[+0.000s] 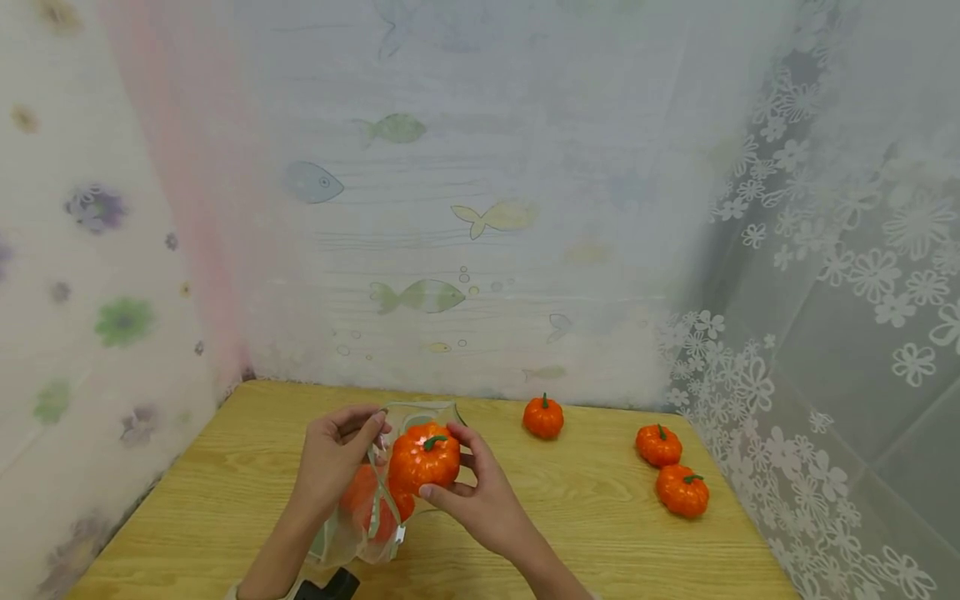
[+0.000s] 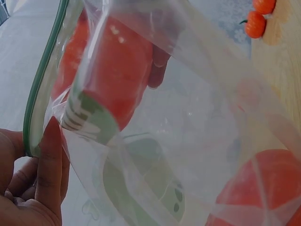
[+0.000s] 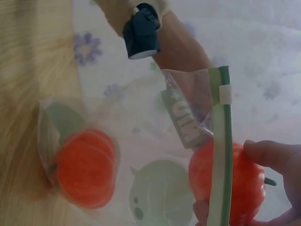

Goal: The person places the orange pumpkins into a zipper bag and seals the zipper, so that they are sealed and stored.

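wooden table [image 1: 225,467], three small pumpkins [image 1: 543,417]

Wooden table [image 1: 600,517]; fish-print curtain [image 1: 450,250] behind, floral curtain [image 1: 90,292] left, lace curtain [image 1: 847,333] right.

Orange pumpkins [image 1: 423,457] with green stems; clear bag [image 3: 155,188] with green zip strip, pale green print; light wood-grain counter [image 1: 600,517]; fish-patterned backdrop [image 1: 420,296].
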Tool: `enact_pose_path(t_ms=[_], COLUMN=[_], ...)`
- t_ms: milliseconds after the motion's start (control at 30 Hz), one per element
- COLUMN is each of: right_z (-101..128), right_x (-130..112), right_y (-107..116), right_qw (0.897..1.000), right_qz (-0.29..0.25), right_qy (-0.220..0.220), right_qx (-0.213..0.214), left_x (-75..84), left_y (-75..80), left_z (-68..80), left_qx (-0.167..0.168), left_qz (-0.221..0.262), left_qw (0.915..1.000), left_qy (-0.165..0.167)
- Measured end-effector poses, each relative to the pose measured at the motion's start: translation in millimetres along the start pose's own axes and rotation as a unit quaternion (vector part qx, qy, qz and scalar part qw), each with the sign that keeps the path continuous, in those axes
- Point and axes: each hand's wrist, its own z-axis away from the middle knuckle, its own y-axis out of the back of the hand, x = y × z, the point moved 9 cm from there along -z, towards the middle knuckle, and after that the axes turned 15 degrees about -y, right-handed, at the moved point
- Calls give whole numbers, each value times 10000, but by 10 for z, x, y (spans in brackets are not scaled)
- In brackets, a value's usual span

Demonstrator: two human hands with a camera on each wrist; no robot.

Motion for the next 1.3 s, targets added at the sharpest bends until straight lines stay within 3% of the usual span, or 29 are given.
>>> enact_pose_path(t_ms=[367,767,1033,1300], right_z=[-25,-21,-19,8], right_x=[12,1,11,-48], right_y=[-9,-42,-54,-31], right_qw=[9991,9991,9970,9979], right_qz=[383,424,754,447], right_qy=[49,95,145,474], right_qx=[166,4,-72,-50], left_x=[25,34,-13,-15], left_y=[-6,-12,-6,19], left_z=[0,-15,-29,-36], left_qx=[-43,-40,-73,35], left_qz=[12,115,143,39], left_qw=[10000,9999,9999,9999], left_qy=[13,-23,-14,111])
